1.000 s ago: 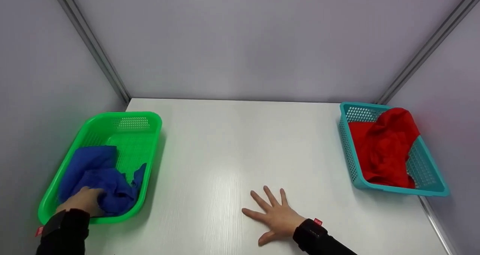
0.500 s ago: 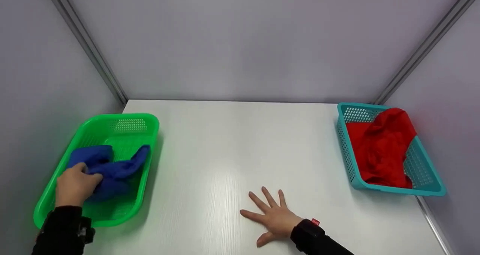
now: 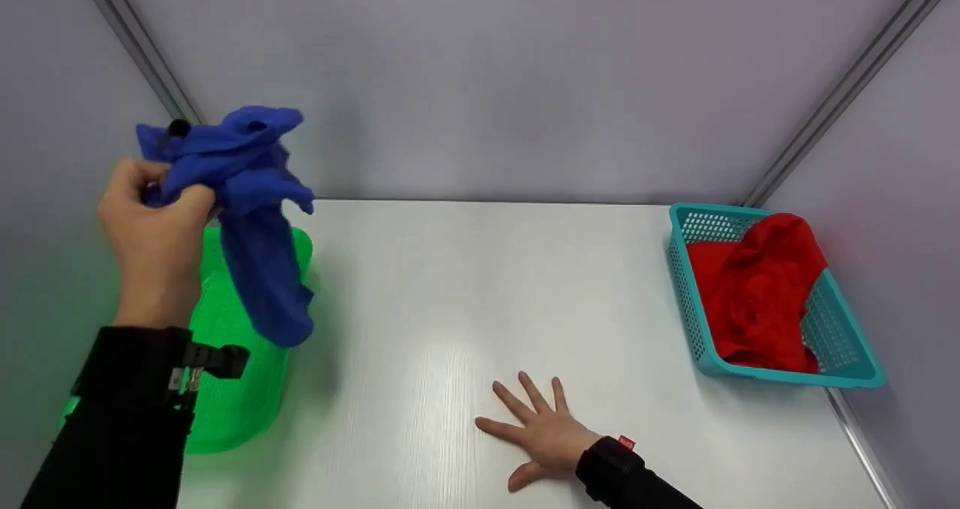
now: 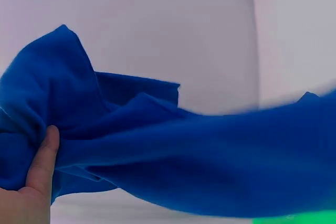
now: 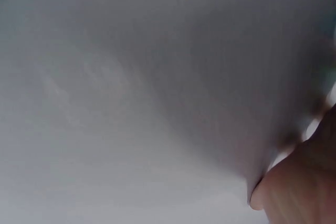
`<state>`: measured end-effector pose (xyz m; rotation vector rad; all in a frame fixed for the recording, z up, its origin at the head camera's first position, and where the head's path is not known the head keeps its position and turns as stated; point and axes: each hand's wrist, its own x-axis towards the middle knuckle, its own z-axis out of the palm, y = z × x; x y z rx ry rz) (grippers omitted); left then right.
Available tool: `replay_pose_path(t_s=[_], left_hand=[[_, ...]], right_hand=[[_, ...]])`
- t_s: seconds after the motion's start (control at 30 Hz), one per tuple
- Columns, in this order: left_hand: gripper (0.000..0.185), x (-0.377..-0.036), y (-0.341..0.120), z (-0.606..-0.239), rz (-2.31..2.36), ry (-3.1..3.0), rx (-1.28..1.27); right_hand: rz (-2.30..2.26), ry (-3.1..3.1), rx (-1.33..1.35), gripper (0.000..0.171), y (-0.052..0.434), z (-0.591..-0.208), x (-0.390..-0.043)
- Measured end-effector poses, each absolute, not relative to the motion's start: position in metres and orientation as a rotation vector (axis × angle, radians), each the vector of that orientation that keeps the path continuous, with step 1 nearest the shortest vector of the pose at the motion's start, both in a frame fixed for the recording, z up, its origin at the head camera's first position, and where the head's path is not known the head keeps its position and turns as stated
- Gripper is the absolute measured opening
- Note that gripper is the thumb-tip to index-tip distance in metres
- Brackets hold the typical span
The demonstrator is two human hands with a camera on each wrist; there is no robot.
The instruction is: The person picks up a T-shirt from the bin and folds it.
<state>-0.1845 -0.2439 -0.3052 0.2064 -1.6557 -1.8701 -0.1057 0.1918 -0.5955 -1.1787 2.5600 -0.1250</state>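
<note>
My left hand pinches a crumpled blue cloth between thumb and fingers, high over the green basket. One long fold of it hangs down to the right. A small dark round spot shows at the cloth's top left; what it is I cannot tell. In the left wrist view, the thumb presses on the bunched blue cloth. Flat on the white table, my right hand rests with its fingers spread. The right wrist view shows only part of that hand against the tabletop.
The green basket stands at the left, partly hidden by the left arm and cloth. A turquoise basket at the right table edge holds red cloth. Grey-white panels enclose the back and sides.
My left hand has lifted the blue cloth up and out of the green basket, toward the back panel. The right hand has stayed put on the table.
</note>
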Motion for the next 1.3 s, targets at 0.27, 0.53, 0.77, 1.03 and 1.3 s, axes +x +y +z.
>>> replay_pose_path(t_s=[0.27, 0.53, 0.77, 1.03, 1.3], left_hand=[[0.024, -0.214, -0.157, -0.283, -1.742, -1.707, -0.139], [0.022, -0.227, -0.078, -0.380, -1.602, -1.980, -0.389], [0.028, -0.201, -0.042, -0.496, -1.530, -2.431, -0.402], [0.034, -0.179, -0.044, -0.557, -1.291, -2.785, -0.455], [0.057, -0.168, -0.060, -0.562, -1.435, -2.999, -0.399]], right_hand=[[-0.139, 2.589, -1.169, 0.100, 0.195, -0.602, -0.107], [-0.180, 2.610, -1.145, 0.100, 0.197, -0.599, -0.105], [-0.232, 2.592, -1.096, 0.098, 0.194, -0.595, -0.104], [-0.272, 2.635, -1.066, 0.093, 0.190, -0.591, -0.097], [-0.314, 2.766, -1.082, 0.062, 0.188, -0.574, -0.095]])
